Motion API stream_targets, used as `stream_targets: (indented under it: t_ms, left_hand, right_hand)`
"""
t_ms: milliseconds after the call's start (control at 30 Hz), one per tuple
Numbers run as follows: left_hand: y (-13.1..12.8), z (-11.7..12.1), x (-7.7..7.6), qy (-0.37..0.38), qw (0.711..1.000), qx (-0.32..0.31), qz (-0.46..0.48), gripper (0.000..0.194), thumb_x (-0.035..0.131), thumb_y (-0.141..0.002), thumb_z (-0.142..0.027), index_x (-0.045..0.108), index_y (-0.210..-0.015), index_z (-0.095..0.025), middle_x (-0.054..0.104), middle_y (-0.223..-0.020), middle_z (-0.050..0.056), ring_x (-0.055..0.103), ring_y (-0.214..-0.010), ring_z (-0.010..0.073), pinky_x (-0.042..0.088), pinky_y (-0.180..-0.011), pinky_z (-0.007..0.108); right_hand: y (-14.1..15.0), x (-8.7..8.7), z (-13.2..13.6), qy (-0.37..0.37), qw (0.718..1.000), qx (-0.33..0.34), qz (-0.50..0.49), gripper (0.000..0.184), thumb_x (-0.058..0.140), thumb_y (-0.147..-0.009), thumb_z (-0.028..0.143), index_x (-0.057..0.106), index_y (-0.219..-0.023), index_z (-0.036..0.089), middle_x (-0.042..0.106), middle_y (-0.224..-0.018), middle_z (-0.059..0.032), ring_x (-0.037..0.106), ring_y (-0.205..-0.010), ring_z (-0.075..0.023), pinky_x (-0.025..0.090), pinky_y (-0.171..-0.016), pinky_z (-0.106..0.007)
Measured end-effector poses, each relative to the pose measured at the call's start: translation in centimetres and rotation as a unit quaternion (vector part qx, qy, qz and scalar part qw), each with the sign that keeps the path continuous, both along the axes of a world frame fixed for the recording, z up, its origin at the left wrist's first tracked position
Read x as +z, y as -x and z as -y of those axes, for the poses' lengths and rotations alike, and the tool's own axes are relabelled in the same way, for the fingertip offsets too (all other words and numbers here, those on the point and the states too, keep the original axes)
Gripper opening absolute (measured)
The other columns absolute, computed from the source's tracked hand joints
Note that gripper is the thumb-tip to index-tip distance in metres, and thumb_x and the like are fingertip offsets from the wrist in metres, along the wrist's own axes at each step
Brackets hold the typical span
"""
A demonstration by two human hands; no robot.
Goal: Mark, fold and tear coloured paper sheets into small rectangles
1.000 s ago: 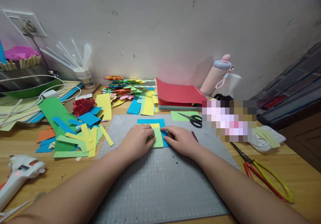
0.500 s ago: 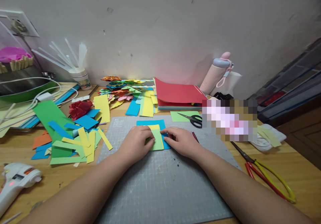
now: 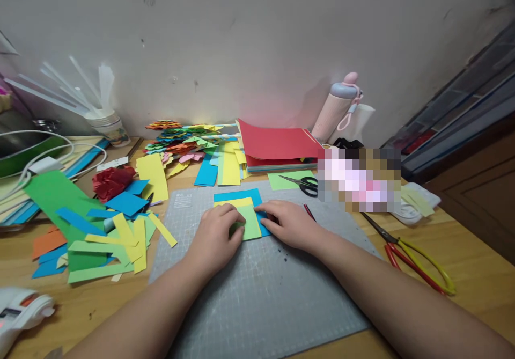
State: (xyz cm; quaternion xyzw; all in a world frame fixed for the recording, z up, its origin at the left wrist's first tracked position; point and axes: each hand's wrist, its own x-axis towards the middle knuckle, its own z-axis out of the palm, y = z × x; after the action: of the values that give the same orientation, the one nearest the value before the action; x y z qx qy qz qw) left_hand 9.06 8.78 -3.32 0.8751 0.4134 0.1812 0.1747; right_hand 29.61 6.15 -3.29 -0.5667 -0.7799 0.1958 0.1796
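Layered sheets lie between my hands on the grey cutting mat (image 3: 241,305): blue paper (image 3: 235,193) at the bottom, yellow paper (image 3: 244,202) over it, and light green paper (image 3: 251,224) on top. A yellow margin shows along the top and thinly down the right side. My left hand (image 3: 219,235) has its fingers curled onto the light green paper's left part, hiding that edge. With bent fingers, my right hand (image 3: 287,222) holds the right side of the blue paper, fingertips close to the yellow edge.
Paper strips (image 3: 129,235) and a glue gun (image 3: 24,308) lie left. Behind are paper flowers (image 3: 181,144) and a red paper stack (image 3: 277,144). Black scissors (image 3: 308,184), red-and-yellow-handled scissors (image 3: 414,257) and a pink bottle (image 3: 333,107) stand or lie right.
The light green paper has shifted to the right over the yellow, narrowing the yellow margin at the right. Both hands stay on the sheets. The view has turned slightly right.
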Motion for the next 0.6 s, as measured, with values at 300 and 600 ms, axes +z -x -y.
stream_targets:
  t_ms: [300,600]
  left_hand:
    - [-0.21,0.33,-0.11,-0.022,1.0,0.006,-0.017,0.01,0.052,-0.083,-0.018,0.058,-0.089,-0.022,0.06,-0.094,0.002,0.054,-0.093,0.021,0.04,-0.082,0.038]
    - [-0.47,0.39,-0.11,-0.028,0.999,0.007,-0.031,0.01,0.051,-0.084,-0.021,0.058,-0.091,-0.022,0.059,-0.095,0.004,0.053,-0.093,0.0226,0.04,-0.081,0.038]
  right_hand:
    - [-0.02,-0.14,-0.01,-0.014,1.0,0.003,0.007,0.03,0.054,-0.086,0.022,0.065,-0.113,0.018,0.066,-0.086,-0.0039,0.056,-0.075,-0.0167,0.04,-0.068,-0.028]
    - [-0.38,-0.5,0.14,-0.017,1.0,0.013,-0.001,0.031,0.055,-0.086,0.023,0.064,-0.116,0.019,0.065,-0.087,-0.0033,0.056,-0.076,-0.0162,0.04,-0.068,-0.027]
